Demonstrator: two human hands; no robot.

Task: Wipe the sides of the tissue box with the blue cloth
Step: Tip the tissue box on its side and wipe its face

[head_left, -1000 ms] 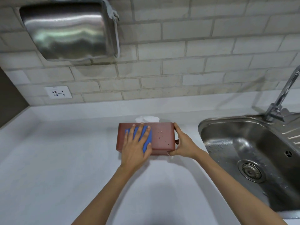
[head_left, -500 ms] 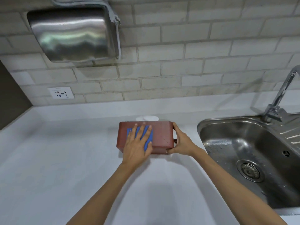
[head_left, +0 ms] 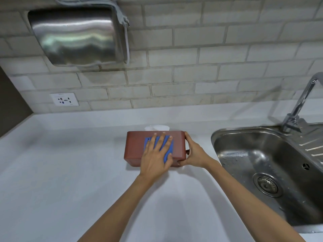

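Reddish-brown rectangular tissue box (head_left: 134, 147) on the white desk (head_left: 70, 172): my left hand (head_left: 157, 154), flat on the blue cloth (head_left: 168, 150), has slid rightward across its near side, my right hand (head_left: 194, 154) clasping the end.

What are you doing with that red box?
Cleaning it. The left hand presses a blue cloth flat against the near side of the tissue box, while the right hand grips its right end to steady it. The box sits on the white counter, left of the sink.
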